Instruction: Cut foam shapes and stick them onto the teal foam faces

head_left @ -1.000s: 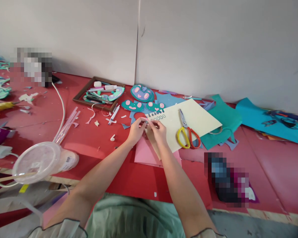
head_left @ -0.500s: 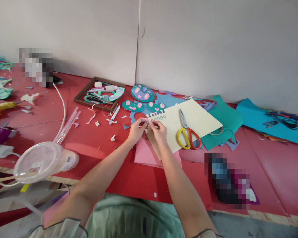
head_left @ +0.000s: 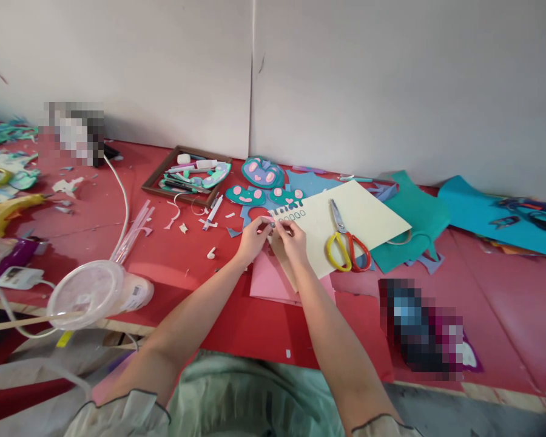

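My left hand (head_left: 253, 240) and my right hand (head_left: 294, 241) meet above the near-left edge of a cream sheet (head_left: 368, 209). Both are closed in a pinch, fingertips nearly touching, on a small pink piece (head_left: 267, 218) that the fingers mostly cover. Small ovals are drawn on the sheet just beyond the fingers, beside its notched edge. Under the sheet and my wrists lies pink foam sheet (head_left: 268, 280). Scissors (head_left: 341, 227) with one yellow and one red handle rest on the cream sheet, right of my right hand.
Teal and purple cut-outs with pink spots (head_left: 262, 173) lie beyond my hands. A brown tray (head_left: 157, 173) holds pens and scraps. Left are clear sticks (head_left: 134, 233), a lidded plastic tub (head_left: 134, 294) and a yellow glue gun (head_left: 16, 212). Teal sheet (head_left: 418, 212) lies right.
The view has swung slightly left, so the table's things sit further right in the picture. My hands keep the same pinch over the sheet, with no other clear change.
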The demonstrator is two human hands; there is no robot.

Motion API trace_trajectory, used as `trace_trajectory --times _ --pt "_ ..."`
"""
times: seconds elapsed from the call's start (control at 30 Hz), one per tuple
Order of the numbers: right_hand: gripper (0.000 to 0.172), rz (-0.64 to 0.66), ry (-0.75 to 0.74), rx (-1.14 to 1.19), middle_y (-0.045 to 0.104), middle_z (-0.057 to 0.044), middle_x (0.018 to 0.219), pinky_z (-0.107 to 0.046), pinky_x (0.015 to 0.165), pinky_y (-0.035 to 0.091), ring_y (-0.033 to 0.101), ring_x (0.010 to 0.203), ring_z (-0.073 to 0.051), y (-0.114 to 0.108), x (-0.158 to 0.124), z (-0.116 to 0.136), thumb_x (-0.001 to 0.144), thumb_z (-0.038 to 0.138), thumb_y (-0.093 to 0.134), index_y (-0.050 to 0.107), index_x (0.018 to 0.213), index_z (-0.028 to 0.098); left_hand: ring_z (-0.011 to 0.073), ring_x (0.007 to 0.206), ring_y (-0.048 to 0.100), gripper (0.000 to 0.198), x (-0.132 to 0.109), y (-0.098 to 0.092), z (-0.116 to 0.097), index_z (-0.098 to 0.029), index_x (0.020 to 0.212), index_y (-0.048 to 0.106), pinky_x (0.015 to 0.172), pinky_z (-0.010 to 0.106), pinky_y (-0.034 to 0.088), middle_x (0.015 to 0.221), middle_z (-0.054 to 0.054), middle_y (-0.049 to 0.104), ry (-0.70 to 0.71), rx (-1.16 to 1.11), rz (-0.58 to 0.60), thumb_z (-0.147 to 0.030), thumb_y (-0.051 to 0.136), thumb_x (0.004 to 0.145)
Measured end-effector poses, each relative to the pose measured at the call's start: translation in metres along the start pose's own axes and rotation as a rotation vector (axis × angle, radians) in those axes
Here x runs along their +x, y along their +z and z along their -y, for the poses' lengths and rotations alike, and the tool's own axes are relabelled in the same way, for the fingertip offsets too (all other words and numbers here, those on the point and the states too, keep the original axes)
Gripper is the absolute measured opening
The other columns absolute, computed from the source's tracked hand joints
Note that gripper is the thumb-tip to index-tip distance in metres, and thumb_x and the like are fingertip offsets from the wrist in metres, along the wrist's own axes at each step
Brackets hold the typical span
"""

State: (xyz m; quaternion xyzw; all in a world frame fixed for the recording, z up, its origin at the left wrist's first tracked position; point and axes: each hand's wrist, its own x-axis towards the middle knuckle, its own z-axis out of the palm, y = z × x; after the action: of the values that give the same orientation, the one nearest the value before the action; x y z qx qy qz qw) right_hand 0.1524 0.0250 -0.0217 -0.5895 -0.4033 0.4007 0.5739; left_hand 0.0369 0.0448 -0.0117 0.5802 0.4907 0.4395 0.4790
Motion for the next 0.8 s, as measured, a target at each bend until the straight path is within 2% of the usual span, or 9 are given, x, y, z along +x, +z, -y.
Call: trace_trajectory --times 0.1,0.17,0.27,0.37,0.43,0.53,0.63,0.7,0.8 --pt "0.033 -0.061 0.018 0.045 0.067 -0.002 0.073 -0.031 0.07 0.049 0.062 0.073 -0.019 0.0 0.003 0.0 0.066 0.051 0.067 0.063 0.073 0.019 0.0151 0.069 0.062 0.01 0.001 -0.001 0.003 -0.02 0.079 0.06 0.072 0.027 0.049 0.074 0.0 0.063 0.005 0.088 0.007 -0.019 0.051 0.084" --pt "0.034 -0.082 0.037 0.074 0.067 -0.002 0.07 -0.031 0.07 0.049 0.061 0.072 -0.018 -0.001 0.005 0.0 0.065 0.051 0.067 0.062 0.072 0.019 0.0183 0.078 0.064 0.012 0.004 -0.006 0.001 -0.02 0.087 0.062 0.077 0.03 0.05 0.086 0.004 0.067 0.048 0.251 -0.031 -0.019 0.05 0.085" --pt "0.035 -0.079 0.061 0.084 0.066 -0.001 0.069 -0.03 0.068 0.048 0.06 0.07 -0.018 -0.001 0.007 0.0 0.064 0.052 0.067 0.062 0.072 0.019 0.0268 0.102 0.062 0.026 0.014 -0.024 -0.006 -0.019 0.103 0.064 0.091 0.039 0.046 0.113 0.012 0.064 0.144 0.63 -0.127 -0.012 0.049 0.083" --pt "0.036 -0.07 0.081 0.089 0.066 -0.001 0.069 -0.029 0.064 0.046 0.059 0.069 -0.017 0.0 0.007 0.001 0.064 0.054 0.066 0.062 0.072 0.019 0.0317 0.119 0.054 0.043 0.033 -0.047 -0.008 -0.018 0.117 0.062 0.101 0.045 0.038 0.122 0.016 0.061 0.172 0.891 -0.21 -0.006 0.037 0.085" --pt "0.036 -0.062 0.084 0.1 0.066 -0.001 0.069 -0.027 0.062 0.044 0.058 0.069 -0.017 0.0 0.007 0.001 0.064 0.053 0.066 0.062 0.072 0.019 0.0301 0.125 0.05 0.047 0.049 -0.059 -0.005 -0.019 0.121 0.061 0.105 0.044 0.035 0.129 0.016 0.059 0.185 0.916 -0.201 -0.005 0.035 0.085" --pt "0.034 -0.052 0.078 0.111 0.065 -0.001 0.069 -0.027 0.061 0.043 0.057 0.07 -0.017 0.0 0.007 0.002 0.063 0.051 0.067 0.062 0.07 0.018 0.0271 0.124 0.053 0.046 0.069 -0.069 -0.001 -0.021 0.115 0.066 0.109 0.044 0.032 0.129 0.011 0.062 0.184 0.88 -0.118 -0.004 0.038 0.083" --pt "0.034 -0.05 0.076 0.117 0.067 -0.002 0.071 -0.027 0.062 0.044 0.059 0.071 -0.017 0.0 0.009 0.001 0.064 0.052 0.066 0.063 0.071 0.018 0.0259 0.115 0.06 0.042 0.079 -0.072 -0.004 -0.018 0.113 0.069 0.105 0.04 0.038 0.12 0.011 0.069 0.132 0.938 -0.048 -0.006 0.041 0.084" --pt "0.035 -0.047 0.085 0.13 0.068 -0.002 0.072 -0.028 0.061 0.044 0.059 0.072 -0.017 -0.001 0.01 0.0 0.064 0.052 0.067 0.063 0.072 0.019 0.0267 0.11 0.063 0.044 0.08 -0.073 -0.01 -0.016 0.118 0.067 0.1 0.04 0.043 0.119 0.013 0.069 0.095 0.982 -0.06 -0.006 0.04 0.084" --pt "0.034 -0.056 0.12 0.187 0.067 0.0 0.069 -0.027 0.06 0.045 0.06 0.07 -0.016 -0.001 0.012 -0.002 0.063 0.051 0.07 0.063 0.072 0.019 0.0269 0.109 0.064 0.048 0.074 -0.071 -0.021 -0.018 0.126 0.063 0.096 0.04 0.047 0.124 0.012 0.067 0.096 0.995 -0.166 -0.007 0.038 0.086"
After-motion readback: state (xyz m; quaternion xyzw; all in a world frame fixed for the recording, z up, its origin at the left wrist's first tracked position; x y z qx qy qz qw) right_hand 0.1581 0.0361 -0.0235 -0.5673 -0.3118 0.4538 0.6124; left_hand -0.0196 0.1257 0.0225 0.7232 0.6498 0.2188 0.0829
